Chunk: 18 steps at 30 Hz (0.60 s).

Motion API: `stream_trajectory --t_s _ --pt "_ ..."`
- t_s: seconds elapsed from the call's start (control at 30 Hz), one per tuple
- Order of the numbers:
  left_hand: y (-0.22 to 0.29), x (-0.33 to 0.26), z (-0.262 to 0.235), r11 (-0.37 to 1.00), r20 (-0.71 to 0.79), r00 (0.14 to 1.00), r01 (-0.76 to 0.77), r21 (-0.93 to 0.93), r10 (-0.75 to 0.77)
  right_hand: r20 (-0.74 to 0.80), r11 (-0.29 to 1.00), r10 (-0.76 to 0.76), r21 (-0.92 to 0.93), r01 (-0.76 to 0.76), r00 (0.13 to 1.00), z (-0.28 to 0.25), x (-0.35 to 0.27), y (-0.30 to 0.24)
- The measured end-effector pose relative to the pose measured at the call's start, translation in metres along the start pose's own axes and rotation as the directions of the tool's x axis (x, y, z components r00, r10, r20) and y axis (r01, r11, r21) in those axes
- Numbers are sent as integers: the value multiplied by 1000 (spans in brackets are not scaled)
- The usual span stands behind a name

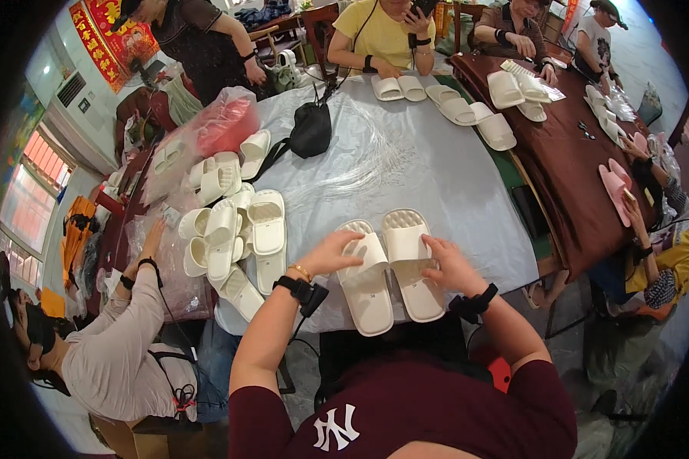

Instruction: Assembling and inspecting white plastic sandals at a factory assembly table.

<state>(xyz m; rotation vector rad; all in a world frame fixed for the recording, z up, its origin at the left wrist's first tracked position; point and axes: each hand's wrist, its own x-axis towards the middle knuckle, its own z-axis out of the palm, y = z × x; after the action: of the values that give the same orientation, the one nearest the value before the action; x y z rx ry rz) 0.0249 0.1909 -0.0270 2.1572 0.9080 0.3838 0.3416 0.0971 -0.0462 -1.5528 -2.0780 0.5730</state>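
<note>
A pair of cream slide slippers lies side by side at the table's near edge in front of me, soles down and toes pointing away. Over the strap of the left slipper (373, 294) is my left hand (331, 255), its fingers stretched out and apart. My right hand (450, 266) is at the outer side of the right slipper (415, 264), fingers spread and the thumb by the strap. Neither hand is closed around a slipper. To the left, several more cream slippers (223, 229) lie in a loose heap, some on top of others.
A bundle of clear thin strips (367, 157) lies mid-table beside a black bag (311, 128). More cream slippers (452, 105) line the far edge. Co-workers sit or stand around; one reaches over clear plastic bags (180, 268) at left. Pink slippers (614, 187) are on the brown table at right.
</note>
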Motion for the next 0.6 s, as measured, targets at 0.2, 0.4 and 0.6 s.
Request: stream_trajectory --t_s 0.2,0.4,0.6 --pt "-15 67 -14 932 -248 968 62 356 31 49 996 30 80 -34 998 -1 -1 -8" --pt "-38 123 2 675 -78 978 -74 734 192 -138 981 44 195 -16 989 22 -22 24" --pt "-64 126 4 561 1 977 -122 819 212 16 814 293 521 -258 956 -11 -42 35"
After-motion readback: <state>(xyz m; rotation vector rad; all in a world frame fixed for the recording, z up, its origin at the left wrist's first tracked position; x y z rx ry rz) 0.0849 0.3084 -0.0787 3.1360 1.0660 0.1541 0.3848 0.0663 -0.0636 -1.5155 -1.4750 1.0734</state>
